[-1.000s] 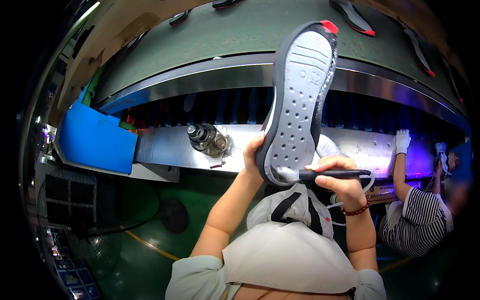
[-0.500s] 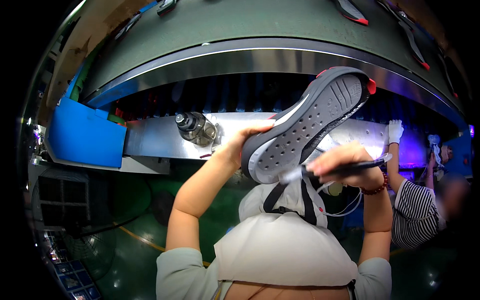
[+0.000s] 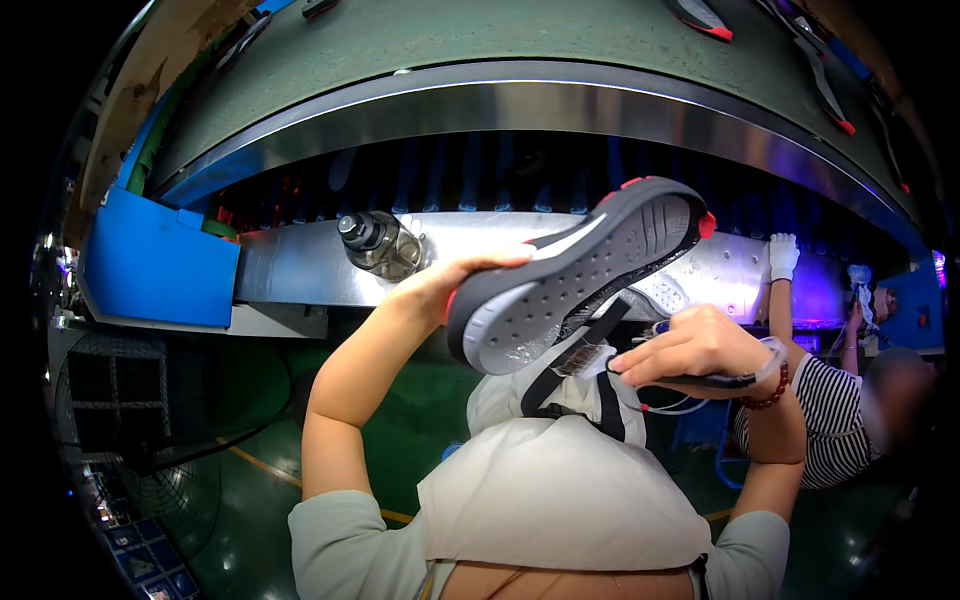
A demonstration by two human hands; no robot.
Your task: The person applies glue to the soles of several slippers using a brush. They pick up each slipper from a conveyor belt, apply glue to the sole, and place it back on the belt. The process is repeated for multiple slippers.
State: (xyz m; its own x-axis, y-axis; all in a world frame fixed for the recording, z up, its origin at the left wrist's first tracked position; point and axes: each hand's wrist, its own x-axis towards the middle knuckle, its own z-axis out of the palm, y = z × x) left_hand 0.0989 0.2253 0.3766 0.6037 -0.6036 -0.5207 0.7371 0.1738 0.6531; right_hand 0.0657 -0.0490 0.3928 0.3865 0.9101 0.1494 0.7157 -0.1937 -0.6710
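Head view: I hold the shoe sole (image 3: 575, 285) in my left grip (image 3: 458, 275), long axis lower-left to upper-right; right grip (image 3: 708, 350) pinches the brush (image 3: 588, 360), tip just right of the sole's lower end.

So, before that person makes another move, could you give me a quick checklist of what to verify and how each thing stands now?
1. Shoe sole secure in the left hand: ok, gripped along its edge.
2. Dotted grey face of the sole toward the camera: ok.
3. Brush in the right hand: ok, held by its black handle.
4. Bristles off the sole: cannot tell; they sit very close to its edge.
5. Bottle on the metal ledge: ok, standing; whether its dark top is closed, cannot tell.
6. Co-worker's gloved hand away from the sole: ok, well off to the right.
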